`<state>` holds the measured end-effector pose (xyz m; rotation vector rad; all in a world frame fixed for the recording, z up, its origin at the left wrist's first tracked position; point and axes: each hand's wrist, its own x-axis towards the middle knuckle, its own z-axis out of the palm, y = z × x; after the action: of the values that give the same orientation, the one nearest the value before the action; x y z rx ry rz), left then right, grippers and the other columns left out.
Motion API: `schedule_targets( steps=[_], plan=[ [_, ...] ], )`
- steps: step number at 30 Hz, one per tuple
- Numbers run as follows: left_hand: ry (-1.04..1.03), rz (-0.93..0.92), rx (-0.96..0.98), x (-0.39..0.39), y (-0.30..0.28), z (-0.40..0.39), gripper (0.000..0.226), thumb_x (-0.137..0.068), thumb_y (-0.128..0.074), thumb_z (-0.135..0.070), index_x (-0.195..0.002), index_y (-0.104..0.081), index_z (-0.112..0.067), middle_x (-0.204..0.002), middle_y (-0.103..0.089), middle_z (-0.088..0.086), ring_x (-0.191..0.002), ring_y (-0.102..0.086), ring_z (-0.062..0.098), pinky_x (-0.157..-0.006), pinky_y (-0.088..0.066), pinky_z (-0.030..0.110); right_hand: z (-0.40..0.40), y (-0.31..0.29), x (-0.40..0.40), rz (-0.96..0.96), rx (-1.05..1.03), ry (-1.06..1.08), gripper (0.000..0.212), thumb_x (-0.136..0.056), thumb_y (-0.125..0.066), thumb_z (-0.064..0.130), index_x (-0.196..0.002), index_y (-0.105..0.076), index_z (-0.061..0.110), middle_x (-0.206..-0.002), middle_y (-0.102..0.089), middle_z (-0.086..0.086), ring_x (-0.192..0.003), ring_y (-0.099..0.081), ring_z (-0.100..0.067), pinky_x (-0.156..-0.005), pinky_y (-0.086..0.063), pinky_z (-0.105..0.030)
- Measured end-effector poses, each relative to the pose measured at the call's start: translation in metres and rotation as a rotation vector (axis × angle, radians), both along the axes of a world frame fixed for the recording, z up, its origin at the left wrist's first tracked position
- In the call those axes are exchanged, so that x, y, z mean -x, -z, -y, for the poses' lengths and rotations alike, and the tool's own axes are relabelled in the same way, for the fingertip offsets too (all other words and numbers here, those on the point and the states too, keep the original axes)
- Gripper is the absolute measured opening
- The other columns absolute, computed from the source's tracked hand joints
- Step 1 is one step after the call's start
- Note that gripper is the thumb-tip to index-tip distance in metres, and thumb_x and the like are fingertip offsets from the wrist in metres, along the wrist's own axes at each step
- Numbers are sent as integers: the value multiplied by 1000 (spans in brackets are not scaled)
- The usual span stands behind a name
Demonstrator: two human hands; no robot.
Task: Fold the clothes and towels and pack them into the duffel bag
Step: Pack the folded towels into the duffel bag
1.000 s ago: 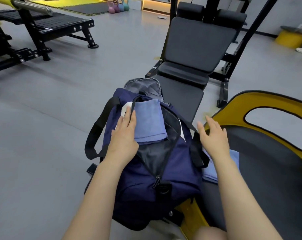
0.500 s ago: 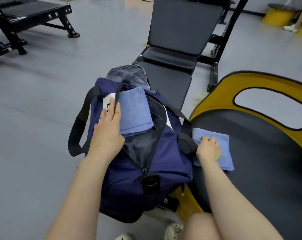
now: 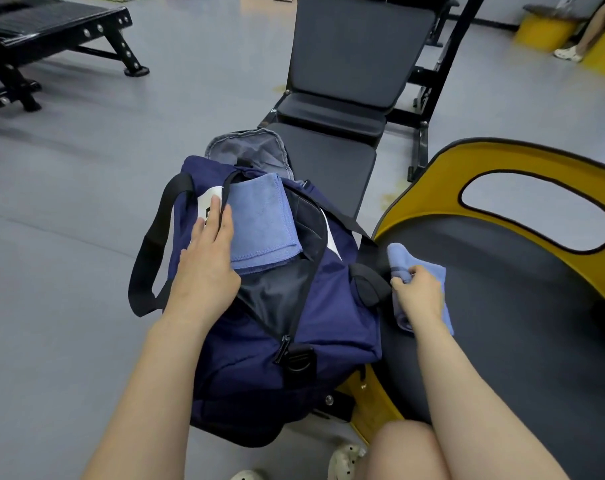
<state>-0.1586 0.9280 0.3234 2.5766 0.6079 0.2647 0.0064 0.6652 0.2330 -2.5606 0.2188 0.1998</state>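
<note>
The right hand [image 3: 419,295] has its fingers curled round a bunched blue towel [image 3: 403,263], pinching it at the left edge of the dark padded seat [image 3: 508,306], just beside the bag's right end. The left hand [image 3: 205,268] lies flat with straight fingers on the near-left edge of the navy duffel bag [image 3: 335,313]. In the bag's unzipped mouth lies a folded blue towel [image 3: 259,223], its left edge touching those fingertips, and something white [image 3: 209,199] beside it.
</note>
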Motion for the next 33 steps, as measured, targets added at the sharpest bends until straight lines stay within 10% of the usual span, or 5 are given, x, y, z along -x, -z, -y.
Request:
schedule_targets(
  steps=[8,22,33],
  plan=[
    [-2,-30,-23,-1,0,1,88,-78,-35,17,-152,-2,-18,-158,14,-11,-147,2,18,-114,-23,50,20,9,5,105,-178,86,41,-94,-36,4,-129,-43,23,-109,-52,-17,-83,-46,-27,-66,-37,-36],
    [-15,0,23,0,-4,-2,88,-79,-34,16,-152,-3,-19,-157,14,-15,-146,2,11,-114,-23,48,36,16,-6,-197,-155,236,77,-92,-53,50,-151,-14,19,-145,-36,-21,-131,-37,-43,-98,-38,-51],
    [-22,33,43,3,-10,-5,88,-78,-34,15,-152,-3,-21,-156,14,-20,-145,-7,10,-102,-39,42,30,-2,-14,-242,-252,198,48,-82,-71,36,-113,-60,2,-115,-62,-20,-96,-57,-35,-73,-44,-35]
  ],
)
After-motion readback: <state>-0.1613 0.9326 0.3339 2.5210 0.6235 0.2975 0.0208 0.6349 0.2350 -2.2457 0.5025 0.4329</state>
